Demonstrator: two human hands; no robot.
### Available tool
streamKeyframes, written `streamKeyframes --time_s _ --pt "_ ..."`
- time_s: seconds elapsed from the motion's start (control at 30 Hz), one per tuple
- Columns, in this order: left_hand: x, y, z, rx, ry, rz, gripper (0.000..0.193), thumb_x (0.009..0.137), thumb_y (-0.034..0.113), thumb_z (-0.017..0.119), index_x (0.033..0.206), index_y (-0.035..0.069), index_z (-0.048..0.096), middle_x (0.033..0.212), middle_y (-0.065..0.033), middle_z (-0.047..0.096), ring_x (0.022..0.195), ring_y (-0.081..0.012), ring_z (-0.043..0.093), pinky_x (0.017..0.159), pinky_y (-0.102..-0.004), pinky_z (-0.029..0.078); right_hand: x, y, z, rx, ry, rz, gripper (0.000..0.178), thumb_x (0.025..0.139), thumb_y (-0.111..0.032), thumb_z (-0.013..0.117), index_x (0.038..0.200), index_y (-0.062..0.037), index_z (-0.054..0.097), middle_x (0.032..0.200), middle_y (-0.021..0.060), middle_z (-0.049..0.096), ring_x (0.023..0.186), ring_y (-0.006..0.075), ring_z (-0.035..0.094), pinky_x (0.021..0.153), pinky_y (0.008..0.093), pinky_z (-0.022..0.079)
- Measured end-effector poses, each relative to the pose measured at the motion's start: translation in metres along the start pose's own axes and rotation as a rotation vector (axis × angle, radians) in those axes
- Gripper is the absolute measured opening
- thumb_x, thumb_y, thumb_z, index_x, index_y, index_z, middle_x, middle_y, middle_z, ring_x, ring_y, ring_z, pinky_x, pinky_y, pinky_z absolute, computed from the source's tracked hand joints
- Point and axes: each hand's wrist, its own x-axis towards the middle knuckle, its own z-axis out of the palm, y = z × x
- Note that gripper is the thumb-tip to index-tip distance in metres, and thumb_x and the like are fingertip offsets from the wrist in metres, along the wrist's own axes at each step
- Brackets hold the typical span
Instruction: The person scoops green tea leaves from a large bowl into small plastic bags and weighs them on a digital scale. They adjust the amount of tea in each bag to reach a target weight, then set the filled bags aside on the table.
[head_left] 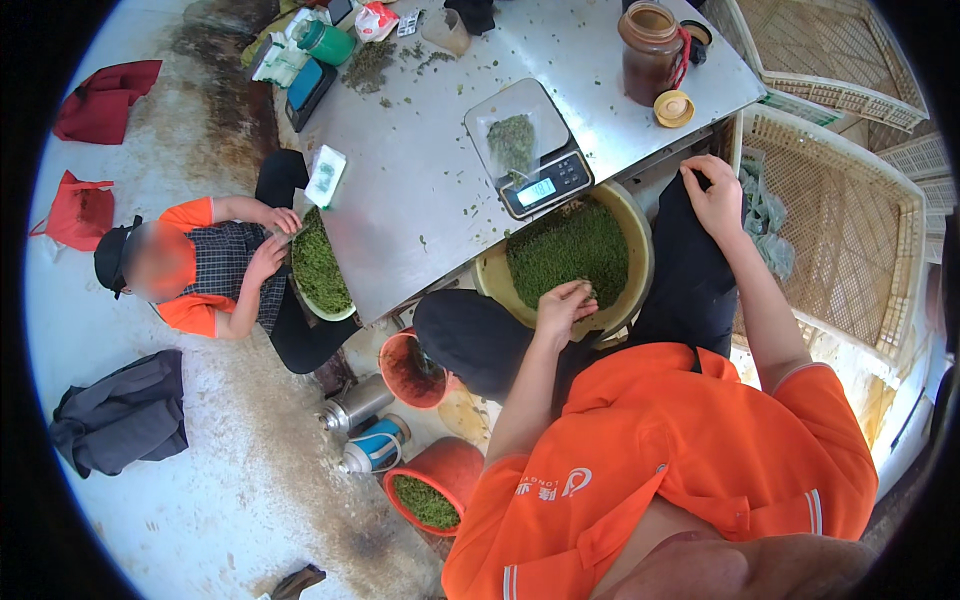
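Note:
My left hand (566, 308) is closed in a pinch over the near side of a yellowish basin (642, 262). A few bits of green show at its fingertips. The basin holds a thick layer of green tea leaves (565, 255) and stands between my knees, partly beneath the table edge. My right hand (714, 200) lies at my right knee with curled fingers, thumb and forefinger drawn together; anything between them is too small to make out. On the table just beyond the basin is a digital scale (545, 185), bearing a clear bag of green leaves (512, 146).
The metal table (400, 190) carries a brown jar (651, 55) and scattered leaves. At left a co-worker (225, 260) handles something small over another leaf basin (323, 270). Red buckets (413, 370) and flasks (375, 445) stand left of me; woven baskets (835, 230) are at right.

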Motion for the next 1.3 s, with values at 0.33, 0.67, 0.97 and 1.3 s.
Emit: streamKeyframes --time_s 0.33,0.67,0.97,1.3 --pt "-0.035 0.153 0.038 -0.559 -0.045 0.559 0.047 0.107 0.003 0.057 0.149 -0.012 0.042 0.142 -0.0162 0.056 0.128 -0.0291 0.062 0.114 -0.0367 0.054 0.0 -0.005 0.01 -0.099 -0.008 -0.071 0.008 0.088 -0.013 0.077 0.091 -0.0054 0.076 0.094 0.0105 0.075 0.097 0.0329 0.07 0.092 0.0429 0.055" --pt "-0.031 0.146 0.033 -0.562 0.003 0.55 0.055 0.107 0.002 0.056 0.152 -0.018 0.032 0.149 -0.0297 0.048 0.138 -0.0341 0.055 0.121 -0.0387 0.046 -0.001 0.0 0.006 -0.121 -0.044 -0.059 0.01 0.091 -0.014 0.076 0.093 -0.0036 0.077 0.095 0.0116 0.075 0.097 0.0326 0.07 0.095 0.0423 0.054" --pt "-0.043 0.111 0.021 -0.443 0.035 0.443 0.049 0.109 0.007 0.057 0.15 -0.015 0.041 0.145 -0.0252 0.056 0.132 -0.0297 0.061 0.116 -0.0365 0.051 0.001 -0.004 0.01 -0.128 -0.022 -0.088 0.007 0.086 -0.012 0.077 0.087 -0.0054 0.074 0.091 0.0092 0.074 0.093 0.0313 0.07 0.09 0.0431 0.055" --pt "-0.041 0.09 0.025 -0.197 0.026 0.488 0.043 0.108 0.013 0.061 0.146 -0.005 0.055 0.143 -0.0198 0.062 0.132 -0.0276 0.062 0.115 -0.0371 0.049 0.002 -0.005 0.01 -0.152 -0.059 -0.085 0.009 0.089 -0.014 0.076 0.092 -0.0056 0.076 0.093 0.009 0.075 0.096 0.0306 0.07 0.093 0.0417 0.055"
